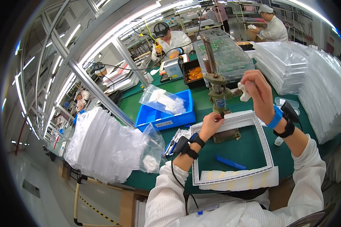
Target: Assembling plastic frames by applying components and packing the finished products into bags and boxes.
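Observation:
A green hand press (pixel 219 92) with a coil spring on top stands in front of me. A white rectangular frame (pixel 269 153) lies over the press's base (pixel 226 136), its far side under the ram. My left hand (pixel 211 125) is closed at the frame's far left part, just below the ram; its fingertips pinch something too small to make out. To the right of the press, my right hand (pixel 258 90) is raised, its fingers curled round the white-wrapped lever handle (pixel 245 93). Both wrists carry dark straps with small devices.
A blue divided bin (pixel 165 122) holds bagged white parts. Stacked plastic-wrapped sheets stand left (pixel 102 147) and right (pixel 326 94). A blue strip (pixel 230 162) lies inside the frame, above a white foam pad (pixel 238 179). Co-workers sit at the far benches.

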The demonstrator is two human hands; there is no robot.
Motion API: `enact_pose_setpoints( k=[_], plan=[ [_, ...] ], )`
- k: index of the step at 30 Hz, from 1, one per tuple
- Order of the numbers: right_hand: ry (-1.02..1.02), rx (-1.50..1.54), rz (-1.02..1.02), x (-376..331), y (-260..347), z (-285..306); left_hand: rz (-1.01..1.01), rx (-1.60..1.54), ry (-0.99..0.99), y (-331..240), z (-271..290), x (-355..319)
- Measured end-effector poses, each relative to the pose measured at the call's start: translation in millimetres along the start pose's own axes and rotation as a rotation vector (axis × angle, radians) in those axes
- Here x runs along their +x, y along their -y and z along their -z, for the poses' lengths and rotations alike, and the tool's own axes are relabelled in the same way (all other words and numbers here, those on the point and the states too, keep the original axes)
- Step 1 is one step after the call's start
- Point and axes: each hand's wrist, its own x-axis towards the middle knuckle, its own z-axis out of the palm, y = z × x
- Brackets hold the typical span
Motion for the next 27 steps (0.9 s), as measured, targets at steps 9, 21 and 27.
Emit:
enact_pose_setpoints(
  k=[9,21,27],
  plan=[
    [0.062,0.017,-0.005,-45,9,10,0.004,-0.002,0.002,-2,0,1],
    [0.103,0.045,-0.001,-65,12,15,0.032,-0.017,-0.022,0,-4,-2],
    [0.27,0.049,0.05,-90,-6,17,0.077,-0.009,-0.035,5,1,0]
  ],
)
